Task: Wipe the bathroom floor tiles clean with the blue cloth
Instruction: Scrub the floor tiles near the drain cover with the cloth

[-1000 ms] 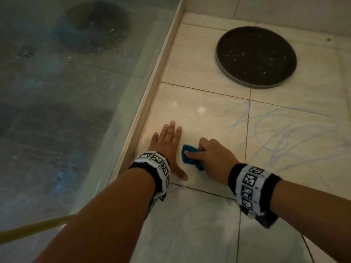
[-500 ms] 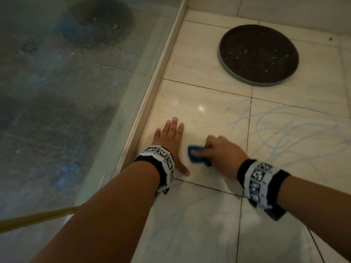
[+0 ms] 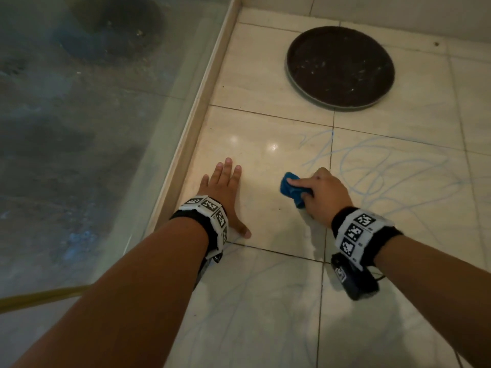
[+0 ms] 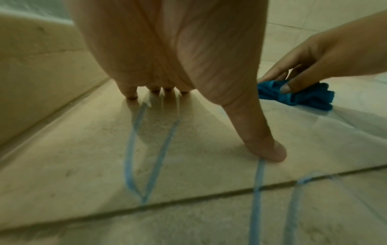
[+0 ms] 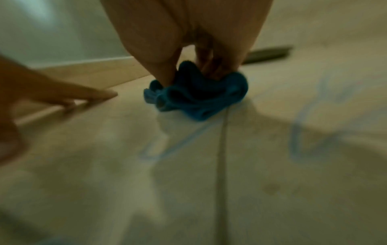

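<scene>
A bunched blue cloth [image 3: 291, 189] lies on the cream floor tiles [image 3: 260, 155], pressed down and gripped by my right hand [image 3: 320, 193]; its folds show under the fingers in the right wrist view [image 5: 196, 97] and at the right of the left wrist view [image 4: 301, 96]. My left hand [image 3: 225, 192] lies flat on the tile to the cloth's left, fingers straight, thumb spread out [image 4: 263, 145]. Blue scribble lines [image 3: 385, 166] cover the tiles right of the cloth, and more run under the left palm [image 4: 159, 157].
A round dark drain cover [image 3: 340, 67] sits on the tiles further away. A raised beige kerb [image 3: 202, 102] with a glass panel [image 3: 93, 128] runs along the left. A wall [image 3: 398, 11] closes the far side. A yellowish bar [image 3: 39, 296] crosses low left.
My right hand has slid the cloth to the right, away from the left hand and up to the scribbles. The left hand has stayed flat on the tile.
</scene>
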Available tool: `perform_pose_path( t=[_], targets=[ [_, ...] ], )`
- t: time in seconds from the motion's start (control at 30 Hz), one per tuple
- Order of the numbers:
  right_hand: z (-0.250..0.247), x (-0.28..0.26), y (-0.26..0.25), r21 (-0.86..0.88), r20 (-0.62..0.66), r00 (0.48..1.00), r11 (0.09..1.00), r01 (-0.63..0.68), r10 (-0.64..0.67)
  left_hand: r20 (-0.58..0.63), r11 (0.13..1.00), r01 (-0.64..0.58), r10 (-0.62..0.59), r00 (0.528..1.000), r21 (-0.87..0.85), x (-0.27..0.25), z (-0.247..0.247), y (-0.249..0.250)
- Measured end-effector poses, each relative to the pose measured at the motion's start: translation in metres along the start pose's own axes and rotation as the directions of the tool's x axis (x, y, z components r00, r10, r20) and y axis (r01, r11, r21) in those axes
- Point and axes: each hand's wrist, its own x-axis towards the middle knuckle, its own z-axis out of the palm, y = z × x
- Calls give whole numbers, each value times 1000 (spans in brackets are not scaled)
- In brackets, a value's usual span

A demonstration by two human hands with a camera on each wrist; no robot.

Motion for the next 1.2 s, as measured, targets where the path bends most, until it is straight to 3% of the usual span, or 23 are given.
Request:
perform_pose_path(
  t=[0.03, 0.1, 0.17, 0.2, 0.27, 0.33, 0.4, 0.5, 0.6, 0.67, 0.77, 0.83, 0.93, 0.97, 1.03, 1.1, 1.13, 1.2],
  targets=[
    [3, -2, -3, 38, -13, 999, 999, -33, 34, -2, 1000, 1, -1, 1000, 0, 1, 0, 0],
    [13, -19, -14, 71, 124, 989, 995, 75, -84, -2, 1000, 0, 0, 1000, -4, 1, 1, -1],
    [16, -43, -32, 25, 322, 906, 959, 283, -276, -9, 1000, -2, 2, 1000, -8, 0, 2, -1],
    [15, -47, -32, 15, 353, 877, 939, 342, -325, -4, 1000, -4, 4, 1000, -10, 0, 1, -1],
    [4, -29, -17, -7, 270, 927, 962, 274, -262, 9, 1000, -2, 2, 1000, -19, -1, -2, 0],
    [-6, 0, 10, 3, 111, 991, 997, 77, -76, 7, 1000, 6, -6, 1000, -21, 0, -5, 1],
    [-16, 11, 22, -5, 8, 998, 998, -58, 58, -15, 1000, 8, -8, 1000, -5, 1, -8, 4],
    [-8, -17, 7, 22, 162, 985, 999, 49, -52, -25, 1000, -11, 12, 1000, 19, 7, -14, 14],
    [-6, -37, 3, 29, 305, 923, 971, 236, -234, -2, 998, -52, 52, 999, 31, 18, -24, 24],
    [-17, -18, 22, 6, 207, 962, 984, 178, -176, 8, 995, -73, 73, 997, 66, 24, -28, 31],
    [-19, 3, 44, 27, -30, 996, 996, -85, 86, 7, 998, -51, 51, 999, 43, 30, -27, 39],
    [-12, -1, 37, 4, -3, 999, 999, -55, 55, 11, 999, -34, 33, 999, 37, 32, -23, 41],
    [0, -15, 17, -84, 148, 972, 977, 195, -181, 4, 998, -23, 23, 1000, 57, 33, -19, 40],
    [-3, -9, 19, -92, 153, 970, 974, 207, -192, 1, 998, -22, 22, 1000, 58, 34, -19, 40],
    [-10, 18, 31, -107, 51, 985, 980, 170, -165, 1, 998, -21, 21, 1000, 60, 34, -20, 40],
    [-15, 51, 44, -142, -57, 997, 989, 50, -58, 4, 998, -22, 21, 1000, 57, 34, -20, 41],
    [-17, 62, 47, -157, -78, 996, 987, -46, 34, 4, 998, -21, 21, 1000, 56, 34, -20, 41],
    [-13, 70, 35, -145, -77, 995, 987, -70, 59, 9, 998, -17, 17, 1000, 57, 35, -20, 41]
  ],
)
